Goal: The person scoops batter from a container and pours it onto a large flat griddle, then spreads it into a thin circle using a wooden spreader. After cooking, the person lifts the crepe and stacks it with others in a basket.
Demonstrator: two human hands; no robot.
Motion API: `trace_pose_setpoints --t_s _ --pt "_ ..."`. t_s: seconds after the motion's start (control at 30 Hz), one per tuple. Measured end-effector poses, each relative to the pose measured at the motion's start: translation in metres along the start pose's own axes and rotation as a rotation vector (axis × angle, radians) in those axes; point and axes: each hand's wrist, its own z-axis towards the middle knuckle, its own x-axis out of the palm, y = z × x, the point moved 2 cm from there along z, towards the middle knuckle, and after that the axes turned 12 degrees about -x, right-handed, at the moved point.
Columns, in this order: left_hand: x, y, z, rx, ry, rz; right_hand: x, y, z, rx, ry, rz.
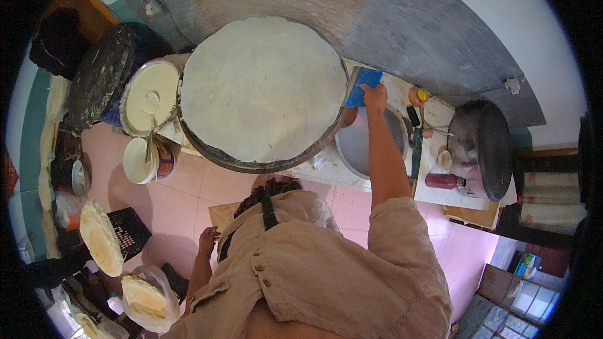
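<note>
My right hand (pixel 375 98) grips a blue flat scraper (pixel 360 90) at the right edge of a large round griddle. It hangs above the far rim of a wide metal basin (pixel 392 129). A thin, pale layer of batter (pixel 264 91) covers nearly the whole griddle (pixel 276 166), leaving only its dark rim bare. Low beside my body, my left hand (pixel 208 239) is away from the counter, its fingers loosely apart with nothing visible in them. Left of the griddle stands a tub of creamy batter (pixel 164 85) with a ladle (pixel 149 141) in it.
A white bucket (pixel 139 160) stands below the tub. On the right counter are a dark-red bottle (pixel 443 181), a green-handled tool (pixel 417 150) and a big dark pot (pixel 480 147). Stacks of pale flatbreads (pixel 100 238) and a black crate (pixel 130 232) are at lower left.
</note>
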Motion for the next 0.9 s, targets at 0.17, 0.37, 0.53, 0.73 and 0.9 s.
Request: trace_pose_setpoints --t_s 0.17,0.37,0.53,0.73,0.9 --pt "0.01 0.024 -0.007 -0.097 -0.032 0.012 0.027 0.004 0.044 -0.028 0.14 0.004" --pt "0.028 0.034 -0.019 -0.177 -0.08 -0.152 0.052 0.041 0.103 -0.151 0.213 -0.098" --pt "0.058 0.013 -0.038 -0.01 -0.154 -0.014 0.093 0.051 0.16 -0.309 0.274 -0.093" --pt "0.073 0.087 -0.048 0.144 -0.207 -0.075 0.136 0.102 0.199 -0.409 0.392 -0.163" --pt "0.086 0.136 -0.072 0.022 -0.201 -0.183 0.163 0.154 0.217 -0.591 0.467 -0.058"
